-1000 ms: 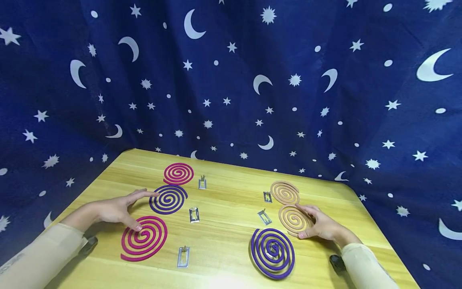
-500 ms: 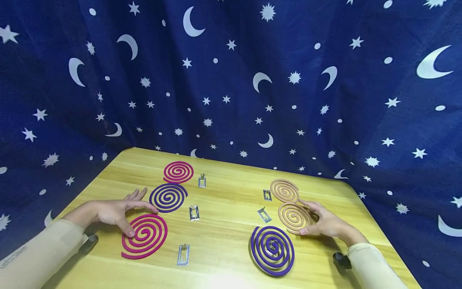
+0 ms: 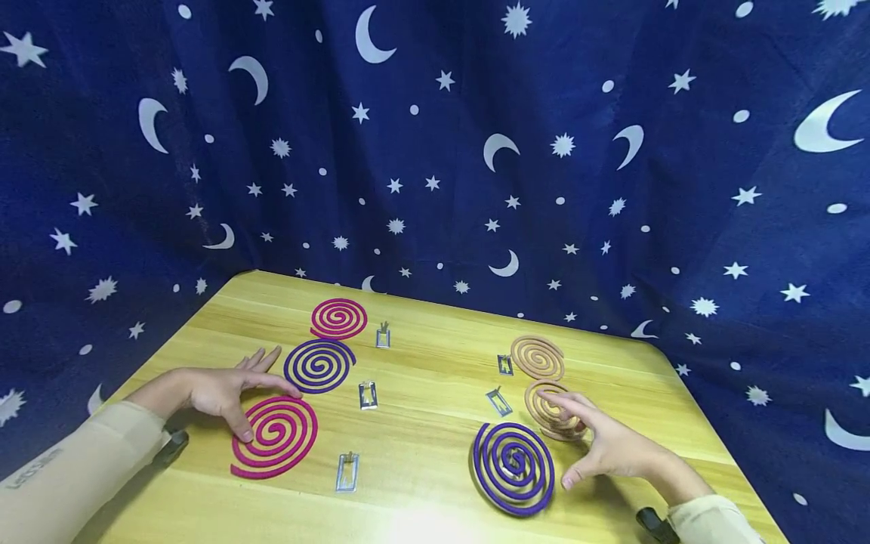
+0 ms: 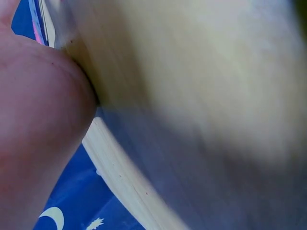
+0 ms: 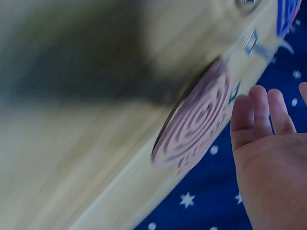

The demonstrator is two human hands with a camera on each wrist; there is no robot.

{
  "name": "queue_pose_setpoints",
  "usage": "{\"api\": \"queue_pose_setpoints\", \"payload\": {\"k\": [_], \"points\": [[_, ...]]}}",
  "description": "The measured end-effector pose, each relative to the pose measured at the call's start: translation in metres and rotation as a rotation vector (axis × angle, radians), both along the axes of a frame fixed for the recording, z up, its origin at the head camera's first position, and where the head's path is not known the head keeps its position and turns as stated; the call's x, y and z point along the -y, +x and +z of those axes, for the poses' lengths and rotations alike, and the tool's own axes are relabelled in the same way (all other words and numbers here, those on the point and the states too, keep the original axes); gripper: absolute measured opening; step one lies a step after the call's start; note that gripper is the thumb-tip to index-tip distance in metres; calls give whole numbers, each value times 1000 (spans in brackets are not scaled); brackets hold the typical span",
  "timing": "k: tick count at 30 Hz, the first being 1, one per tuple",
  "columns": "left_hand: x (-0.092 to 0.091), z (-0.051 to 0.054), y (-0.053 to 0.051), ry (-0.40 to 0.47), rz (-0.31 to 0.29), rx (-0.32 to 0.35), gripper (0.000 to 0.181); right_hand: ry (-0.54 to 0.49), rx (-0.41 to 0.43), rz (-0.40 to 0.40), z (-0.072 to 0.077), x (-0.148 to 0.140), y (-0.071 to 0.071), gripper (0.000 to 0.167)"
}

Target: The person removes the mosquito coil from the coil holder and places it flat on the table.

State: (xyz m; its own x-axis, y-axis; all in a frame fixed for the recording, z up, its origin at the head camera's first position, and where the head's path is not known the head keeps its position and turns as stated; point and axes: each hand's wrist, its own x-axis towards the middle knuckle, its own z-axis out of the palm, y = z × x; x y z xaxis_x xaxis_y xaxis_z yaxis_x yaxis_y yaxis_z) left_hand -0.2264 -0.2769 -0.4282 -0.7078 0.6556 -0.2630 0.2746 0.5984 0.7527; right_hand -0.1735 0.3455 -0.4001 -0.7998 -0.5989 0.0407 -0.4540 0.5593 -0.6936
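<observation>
In the head view, my left hand (image 3: 220, 393) spans the near pink mosquito coil (image 3: 275, 431), thumb at its left and index finger at its upper edge; whether they press it I cannot tell. A purple coil (image 3: 319, 366) lies just beyond. Fingers spread and holding nothing, my right hand (image 3: 615, 446) hovers between the near tan coil (image 3: 553, 414) and the right purple coil (image 3: 514, 461), which sits raised on a metal stand. The far tan coil (image 3: 537, 357) touches the near one. Only a blurred part of the left hand (image 4: 38, 110) shows in its wrist view.
Another pink coil (image 3: 338, 318) lies at the far left. Small metal coil stands stand in the middle, among them a near one (image 3: 347, 473), a central one (image 3: 368, 395) and one by the tan coils (image 3: 498, 402). A starry blue curtain (image 3: 435, 151) surrounds the wooden table (image 3: 421, 423).
My right hand has left the near tan coil and moved nearer the right purple coil. My left index finger has come down from the left purple coil to the near pink coil's edge.
</observation>
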Motion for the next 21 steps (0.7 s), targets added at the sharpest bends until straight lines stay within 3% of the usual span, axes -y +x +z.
{"api": "queue_pose_setpoints", "payload": {"k": [6,10,13,21], "points": [[-1,3,-1,12,-5,1,74,-51,65,72,-8,16,12,130],[-1,3,-1,5,-3,1,74,-30,28,106,-17,21,18,132],[-1,2,-1,1,-5,-8,74,0,-17,103,-23,25,21,138],[-1,1,2,7,-7,-9,73,83,-13,47,-29,36,27,146]]}}
